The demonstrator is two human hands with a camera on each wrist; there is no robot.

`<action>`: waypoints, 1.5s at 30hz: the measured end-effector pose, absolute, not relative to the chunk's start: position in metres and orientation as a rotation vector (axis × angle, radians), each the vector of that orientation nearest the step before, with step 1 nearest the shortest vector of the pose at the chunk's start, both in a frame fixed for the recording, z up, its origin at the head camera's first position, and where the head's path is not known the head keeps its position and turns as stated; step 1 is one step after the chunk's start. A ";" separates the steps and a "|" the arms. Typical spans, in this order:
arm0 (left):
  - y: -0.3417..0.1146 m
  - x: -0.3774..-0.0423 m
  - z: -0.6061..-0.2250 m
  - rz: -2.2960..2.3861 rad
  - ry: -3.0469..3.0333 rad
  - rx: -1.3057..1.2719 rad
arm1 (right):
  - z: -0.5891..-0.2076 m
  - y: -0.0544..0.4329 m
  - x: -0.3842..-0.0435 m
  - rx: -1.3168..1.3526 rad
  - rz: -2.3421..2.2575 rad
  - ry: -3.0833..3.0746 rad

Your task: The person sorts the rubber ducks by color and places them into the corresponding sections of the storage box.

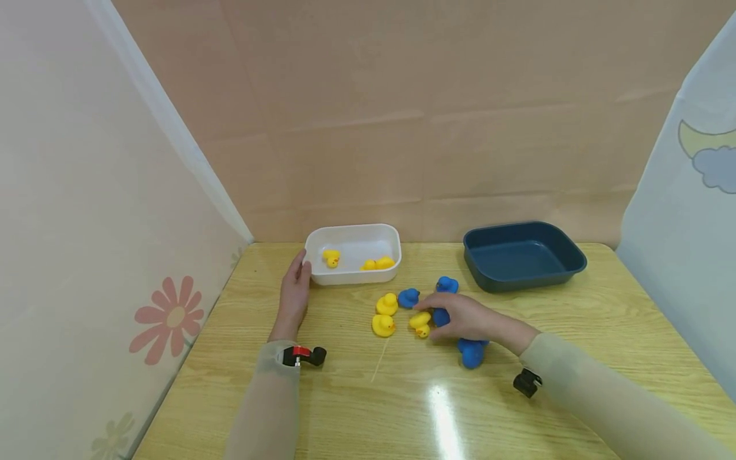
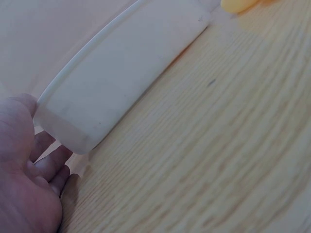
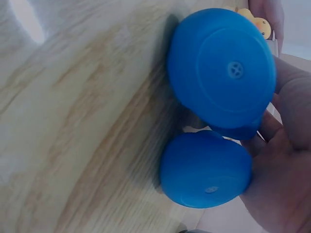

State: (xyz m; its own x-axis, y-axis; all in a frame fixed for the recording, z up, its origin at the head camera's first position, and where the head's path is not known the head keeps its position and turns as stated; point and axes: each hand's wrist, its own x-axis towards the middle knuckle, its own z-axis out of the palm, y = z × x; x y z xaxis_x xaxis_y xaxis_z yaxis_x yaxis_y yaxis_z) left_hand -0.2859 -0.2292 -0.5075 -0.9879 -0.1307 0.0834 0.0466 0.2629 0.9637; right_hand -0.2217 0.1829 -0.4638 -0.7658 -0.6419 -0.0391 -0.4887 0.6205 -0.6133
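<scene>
Only from right wrist, can see vents (image 3: 236, 70) under blue plastic ducks (image 3: 214, 43). On table (image 1: 345, 396), by right hand (image 1: 464, 315), fingers parted, cannot tell if gripping: yellow plastic duck (image 1: 420, 319), head nearward, long axis fore-and-aft. Touches white plastic tub (image 1: 352, 277) with relaxed left hand (image 1: 294, 296).

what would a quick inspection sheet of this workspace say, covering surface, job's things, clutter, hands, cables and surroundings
Surface: wood-grain table, light glare toward the front.
Job's things: yellow ducks on the table and more in the white tub; blue ducks on the table; no duck seen in the dark tub.
Clutter: nothing seen.
Left hand: touches the white tub's left end.
Right hand: thumb and fingers around one yellow duck; whether gripped, cannot tell.
Cables: nothing seen.
Surroundings: tan backdrop, pale side panels with printed flowers, moon and cloud.
</scene>
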 end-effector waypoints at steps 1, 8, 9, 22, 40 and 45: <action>-0.229 -0.286 -0.508 -1.823 -2.378 0.081 | -0.465 0.183 -0.222 -0.925 -0.862 2.593; -0.228 -0.284 -0.507 -1.826 -2.371 0.082 | -0.466 0.181 -0.223 -0.930 -0.844 2.601; -0.228 -0.284 -0.507 -1.825 -2.369 0.083 | -0.465 0.180 -0.223 -0.929 -0.840 2.602; -0.228 -0.284 -0.508 -1.824 -2.365 0.107 | -0.465 0.174 -0.222 -0.889 -0.834 2.646; -0.230 -0.285 -0.507 -1.817 -2.389 0.120 | -0.465 0.175 -0.220 -0.966 -0.863 2.687; -0.229 -0.285 -0.508 -1.814 -2.386 0.110 | -0.462 0.175 -0.219 -0.908 -0.920 2.696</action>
